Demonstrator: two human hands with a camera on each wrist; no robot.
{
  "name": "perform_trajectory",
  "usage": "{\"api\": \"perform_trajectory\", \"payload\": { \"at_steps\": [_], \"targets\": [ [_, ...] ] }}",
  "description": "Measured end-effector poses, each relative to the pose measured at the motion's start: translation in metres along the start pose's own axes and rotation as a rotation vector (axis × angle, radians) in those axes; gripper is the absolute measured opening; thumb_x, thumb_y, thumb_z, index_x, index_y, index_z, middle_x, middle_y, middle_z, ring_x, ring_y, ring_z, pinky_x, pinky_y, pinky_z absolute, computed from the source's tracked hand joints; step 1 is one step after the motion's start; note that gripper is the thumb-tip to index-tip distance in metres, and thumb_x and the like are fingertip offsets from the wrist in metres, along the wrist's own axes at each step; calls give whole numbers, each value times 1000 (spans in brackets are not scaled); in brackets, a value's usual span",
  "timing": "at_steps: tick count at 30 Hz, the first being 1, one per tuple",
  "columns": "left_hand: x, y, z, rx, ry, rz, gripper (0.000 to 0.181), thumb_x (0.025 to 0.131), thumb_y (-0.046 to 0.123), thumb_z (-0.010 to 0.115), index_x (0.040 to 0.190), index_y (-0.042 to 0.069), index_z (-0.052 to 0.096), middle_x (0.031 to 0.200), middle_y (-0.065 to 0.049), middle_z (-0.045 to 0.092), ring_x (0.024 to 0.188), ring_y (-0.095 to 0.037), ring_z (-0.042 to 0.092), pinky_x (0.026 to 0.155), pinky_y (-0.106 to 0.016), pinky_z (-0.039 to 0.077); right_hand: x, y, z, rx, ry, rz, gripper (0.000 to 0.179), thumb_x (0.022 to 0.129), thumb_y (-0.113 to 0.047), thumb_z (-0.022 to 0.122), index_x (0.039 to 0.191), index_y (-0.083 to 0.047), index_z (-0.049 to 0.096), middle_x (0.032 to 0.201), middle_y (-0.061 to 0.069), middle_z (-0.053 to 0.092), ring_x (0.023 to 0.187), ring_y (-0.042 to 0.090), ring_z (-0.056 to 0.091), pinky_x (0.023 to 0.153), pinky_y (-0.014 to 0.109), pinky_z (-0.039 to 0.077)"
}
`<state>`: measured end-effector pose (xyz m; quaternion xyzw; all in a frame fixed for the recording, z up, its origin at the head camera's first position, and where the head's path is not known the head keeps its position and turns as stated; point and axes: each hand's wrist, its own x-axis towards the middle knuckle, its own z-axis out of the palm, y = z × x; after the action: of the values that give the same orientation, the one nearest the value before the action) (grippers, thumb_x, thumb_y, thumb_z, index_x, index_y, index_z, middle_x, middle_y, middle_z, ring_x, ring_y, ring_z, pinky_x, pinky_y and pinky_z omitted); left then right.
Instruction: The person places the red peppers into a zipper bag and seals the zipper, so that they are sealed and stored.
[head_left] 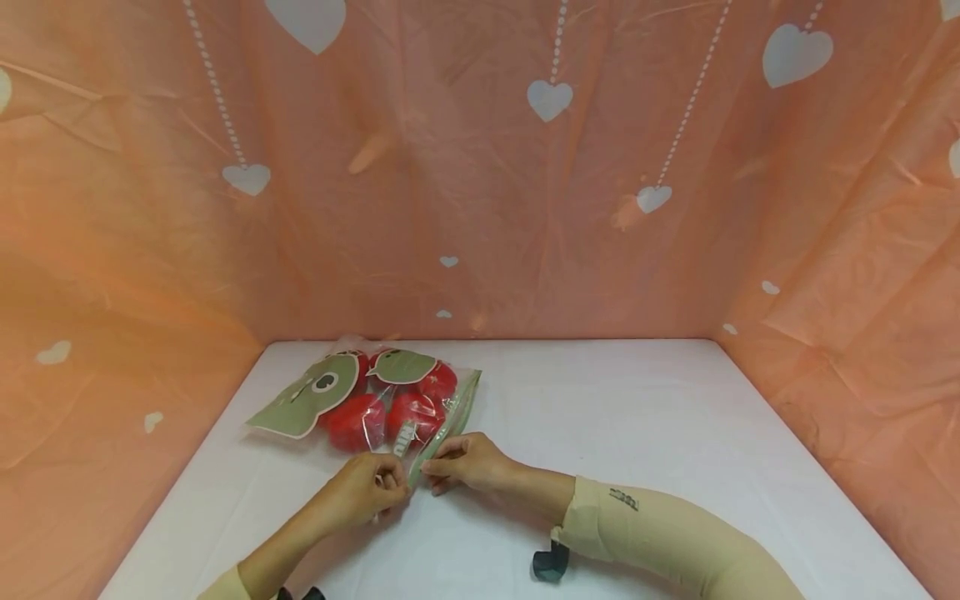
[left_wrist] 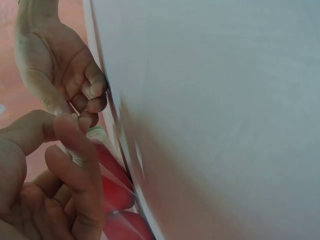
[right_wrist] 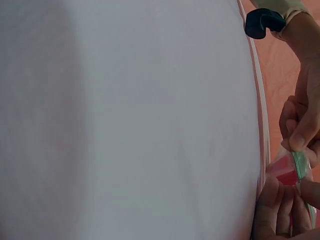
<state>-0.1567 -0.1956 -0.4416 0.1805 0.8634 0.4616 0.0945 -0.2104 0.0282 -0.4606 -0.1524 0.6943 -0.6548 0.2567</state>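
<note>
A clear zip bag [head_left: 454,414] with a green zip edge and green animal-shaped prints lies on the left part of the table, several red objects [head_left: 356,422] inside it. What the red objects are is hard to tell through the plastic. At the bag's near corner, my left hand [head_left: 365,490] pinches the edge between thumb and curled fingers. Just to its right, my right hand [head_left: 474,463] pinches the green zip strip. In the right wrist view the strip [right_wrist: 300,165] runs between the two hands, whose fingertips are close together.
The table [head_left: 600,417] has a white cover. Orange-pink curtains [head_left: 480,208] with white hearts stand along its back and sides. A dark wrist mount [head_left: 551,562] hangs under the right sleeve.
</note>
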Motion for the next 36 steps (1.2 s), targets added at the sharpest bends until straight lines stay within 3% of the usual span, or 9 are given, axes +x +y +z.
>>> {"api": "perform_trajectory", "payload": {
  "at_steps": [13,21,36],
  "targets": [
    [0,0,1,-25,-37,6,20,91,2,76,79,8,61,65,-1,60,55,-12,55,47,-21,44,8,0,-16,-10,53,-25,19,101,-1,72,107,16,71,86,11,76,70,14,71,76,36,65],
    [1,1,-1,-26,-28,-3,19,93,3,76,81,9,62,67,1,58,59,-14,58,48,-24,46,17,-6,-27,-88,103,-56,17,100,-1,72,105,15,72,88,17,77,72,14,71,74,37,65],
    [4,1,-3,-26,-59,5,17,94,4,77,83,7,64,69,1,60,61,-14,57,51,-24,46,28,-10,-41,-164,132,-49,18,99,-3,75,105,14,75,86,14,77,72,13,70,72,34,64]
  ]
}}
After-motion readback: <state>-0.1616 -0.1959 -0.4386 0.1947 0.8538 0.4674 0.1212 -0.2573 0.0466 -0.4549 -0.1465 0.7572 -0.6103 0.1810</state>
